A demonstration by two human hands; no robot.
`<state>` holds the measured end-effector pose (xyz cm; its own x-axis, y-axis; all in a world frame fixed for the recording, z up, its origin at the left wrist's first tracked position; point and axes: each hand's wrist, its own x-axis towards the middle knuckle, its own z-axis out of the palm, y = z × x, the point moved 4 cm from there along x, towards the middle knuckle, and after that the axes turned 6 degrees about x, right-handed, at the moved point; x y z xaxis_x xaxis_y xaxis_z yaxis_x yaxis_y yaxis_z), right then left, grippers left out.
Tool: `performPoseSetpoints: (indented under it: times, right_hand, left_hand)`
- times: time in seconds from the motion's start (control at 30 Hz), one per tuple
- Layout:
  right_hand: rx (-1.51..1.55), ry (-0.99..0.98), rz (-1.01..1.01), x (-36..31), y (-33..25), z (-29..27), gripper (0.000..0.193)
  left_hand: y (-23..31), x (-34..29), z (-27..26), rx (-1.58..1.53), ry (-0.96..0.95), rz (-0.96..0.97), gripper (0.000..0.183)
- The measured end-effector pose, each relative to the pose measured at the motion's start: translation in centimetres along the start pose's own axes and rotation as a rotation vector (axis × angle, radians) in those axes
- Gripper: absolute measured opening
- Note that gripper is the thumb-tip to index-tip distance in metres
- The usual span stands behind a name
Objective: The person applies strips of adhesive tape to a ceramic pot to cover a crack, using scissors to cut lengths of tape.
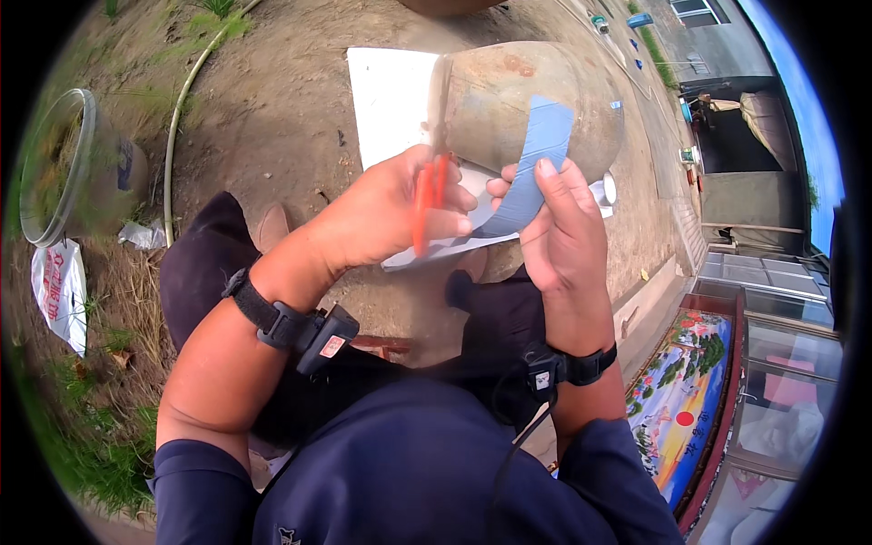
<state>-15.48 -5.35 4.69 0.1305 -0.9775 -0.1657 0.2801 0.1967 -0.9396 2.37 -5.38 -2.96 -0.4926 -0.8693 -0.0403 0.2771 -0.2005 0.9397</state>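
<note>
My left hand [395, 204] is closed around the orange handles of what look like scissors [427, 204], blurred; their blades are hard to make out. In my right hand [568, 232], thumb and fingers pinch a creased blue strip [545, 132], its upper end standing up and its lower part curving toward the left hand. Beyond both hands a big tan clay jar [486, 100] lies on its side, partly on a white sheet [386, 100]. A small blue patch [616, 105] shows on the jar's right side.
A white round object [609, 189] lies right of the jar. At left stand a clear bucket [86, 163] and a pale hose [182, 100], with a white plastic bag [59, 291] near the grass. A colourful picture panel [681, 400] and glazed windows line the right.
</note>
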Motion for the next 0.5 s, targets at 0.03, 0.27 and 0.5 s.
performPoseSetpoints:
  times: [0.03, 0.27, 0.5]
  right_hand:
    - [0.033, 0.019, -0.005, 0.0, 0.0, 0.0, 0.021]
    - [0.136, 0.1, -0.055, -0.2, 0.1, -0.1, 0.021]
    - [0.189, 0.11, -0.023, -1.8, 0.2, -1.8, 0.028]
  left_hand:
    - [0.0, -0.1, 0.5, 0.013, -0.004, 0.004, 0.047]
    - [-0.7, -0.2, 1.4, 0.129, -0.017, -0.063, 0.039]
    - [-1.0, -0.3, 2.1, 0.011, -0.063, -0.103, 0.031]
